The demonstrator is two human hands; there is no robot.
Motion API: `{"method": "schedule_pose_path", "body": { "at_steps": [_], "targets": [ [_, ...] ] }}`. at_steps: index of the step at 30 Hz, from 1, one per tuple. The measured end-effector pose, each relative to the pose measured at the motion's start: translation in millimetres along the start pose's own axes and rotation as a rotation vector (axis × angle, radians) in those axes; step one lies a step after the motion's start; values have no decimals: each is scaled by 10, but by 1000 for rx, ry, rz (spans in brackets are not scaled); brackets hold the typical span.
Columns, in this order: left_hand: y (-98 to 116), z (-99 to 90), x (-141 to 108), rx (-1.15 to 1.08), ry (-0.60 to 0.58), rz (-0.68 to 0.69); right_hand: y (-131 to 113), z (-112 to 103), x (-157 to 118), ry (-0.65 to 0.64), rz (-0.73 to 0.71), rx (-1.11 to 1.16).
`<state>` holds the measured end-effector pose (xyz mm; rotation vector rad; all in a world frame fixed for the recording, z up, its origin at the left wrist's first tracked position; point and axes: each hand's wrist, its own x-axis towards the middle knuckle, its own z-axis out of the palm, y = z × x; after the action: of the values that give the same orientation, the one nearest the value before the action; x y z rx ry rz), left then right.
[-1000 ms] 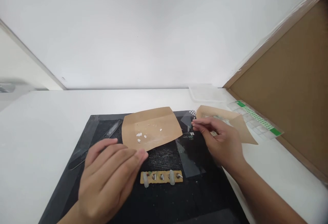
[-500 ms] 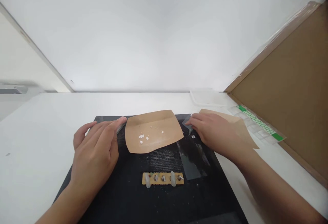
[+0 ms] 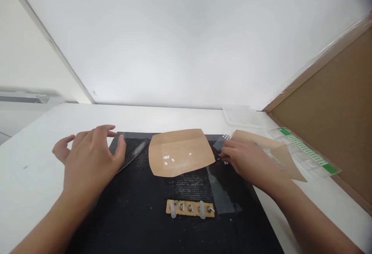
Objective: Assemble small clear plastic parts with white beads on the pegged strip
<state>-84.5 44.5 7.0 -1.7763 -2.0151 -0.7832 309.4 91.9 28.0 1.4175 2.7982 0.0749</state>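
My left hand (image 3: 90, 159) hovers at the left edge of the black board (image 3: 139, 215), fingers curved and apart, holding nothing. Beside its thumb lies a thin curved blade-like metal tool (image 3: 135, 153). My right hand (image 3: 247, 159) rests at the board's right side with thumb and fingers pinched together. Whatever is in that pinch is too small to make out. Small white pieces (image 3: 226, 162) lie under its fingertips, next to a clear plastic sheet with white rectangles (image 3: 225, 137). Between the hands a brown paper sheet (image 3: 186, 165) carries several small white pieces (image 3: 166, 157).
Nearer me, a tan strip (image 3: 190, 208) with metal fittings and two translucent bars sits on the board. A clear film (image 3: 225, 196) lies right of it. Beyond my right hand are another brown sheet (image 3: 290, 168), a clear case with a green-edged label (image 3: 308, 149), a translucent tray (image 3: 244, 116) and a cardboard wall (image 3: 325, 102).
My left hand has lifted away to the left and opened wider, uncovering the metal tool. My right fingertips have come down onto the white pieces beside the plastic sheet. The view has shifted slightly.
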Motion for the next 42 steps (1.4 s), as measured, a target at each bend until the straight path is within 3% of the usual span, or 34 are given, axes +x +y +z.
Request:
{"method": "schedule_pose_path", "body": {
  "at_steps": [7, 13, 15, 19, 22, 26, 31, 39, 42],
  "targets": [
    [174, -37, -57, -69, 84, 60, 2, -34, -52, 69, -21, 46],
    [505, -135, -208, -348, 269, 67, -108, -304, -216, 218, -36, 657],
    [616, -191, -266, -473, 220, 157, -211, -316, -235, 188, -84, 875],
    [802, -300, -405, -792, -8, 515, -475, -220, -206, -165, -168, 1236],
    [868, -334, -500, -938, -158, 539, -626, -151, -175, -313, -69, 1371],
    [868, -324, -521, -1015, -232, 431, -721, -110, -151, -326, 11, 1540],
    [880, -301, -482, -1052, -288, 581, -773, -74, -127, -353, 58, 1641],
    [829, -207, -517, -968, -267, 543, -831, -43, -142, -370, 65, 1785],
    [806, -200, -506, -955, -317, 547, -845, -10, -131, -349, 46, 1836]
  ]
}}
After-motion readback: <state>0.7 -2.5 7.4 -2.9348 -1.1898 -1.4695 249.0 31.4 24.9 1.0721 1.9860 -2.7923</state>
